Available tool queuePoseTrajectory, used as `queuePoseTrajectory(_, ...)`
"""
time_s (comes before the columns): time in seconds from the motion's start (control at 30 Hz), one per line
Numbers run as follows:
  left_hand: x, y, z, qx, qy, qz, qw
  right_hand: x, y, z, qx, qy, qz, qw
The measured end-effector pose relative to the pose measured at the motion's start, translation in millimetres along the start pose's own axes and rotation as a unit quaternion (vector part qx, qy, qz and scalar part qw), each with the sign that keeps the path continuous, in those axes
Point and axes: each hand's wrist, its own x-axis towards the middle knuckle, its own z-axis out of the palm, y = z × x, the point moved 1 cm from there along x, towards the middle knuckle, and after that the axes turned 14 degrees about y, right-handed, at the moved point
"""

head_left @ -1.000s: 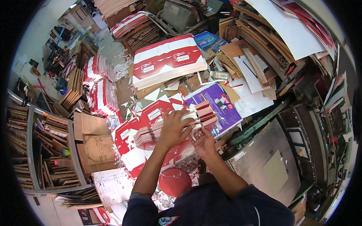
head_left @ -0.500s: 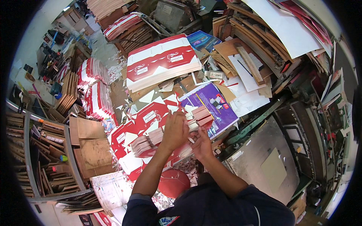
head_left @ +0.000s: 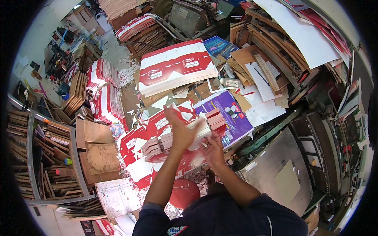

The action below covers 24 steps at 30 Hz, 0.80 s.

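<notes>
A row of pale and pinkish cut card stacks (head_left: 161,143) lies across red-and-white printed sheets (head_left: 132,141) on the bench before me. Over the middle of this row is my left hand (head_left: 184,133), open, thumb and fingers spread wide and partly smeared by motion. At the row's near right side my right hand (head_left: 214,148) has its fingers bent around the edge of a whitish card stack (head_left: 200,135). Other pinkish card stacks (head_left: 215,119) stand just beyond the right hand, on a purple printed sheet (head_left: 232,118). Parts of the row are hidden under my left hand and forearm.
A tall pile of red-and-white printed sheets (head_left: 177,67) stands at the far side. To its right lie wooden strips (head_left: 263,72) and white paper (head_left: 264,112). A metal plate (head_left: 275,165) is at right, a shelf of boards (head_left: 55,169) at left, a red round stool (head_left: 185,192) below.
My left hand has opened, its fingers spreading away from the right hand, uncovering more of the whitish stack. The right hand stays at the stack's edge. The whole view has shifted slightly.
</notes>
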Motion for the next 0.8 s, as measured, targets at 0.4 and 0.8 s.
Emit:
queuePoseTrajectory(0.4, -10.9, 16.9, -22.4, 0.098, -0.391, 0.141, 0.904, 7.0, 0.1, -65.5, 0.144, 0.029, 0.156, 0.977)
queuePoseTrajectory(0.8, 23.6, 5.4, -191.8, -0.112, -0.139, -0.111, 0.978, 55.1, -12.4, -17.1, -0.296, -0.140, -0.020, 0.945)
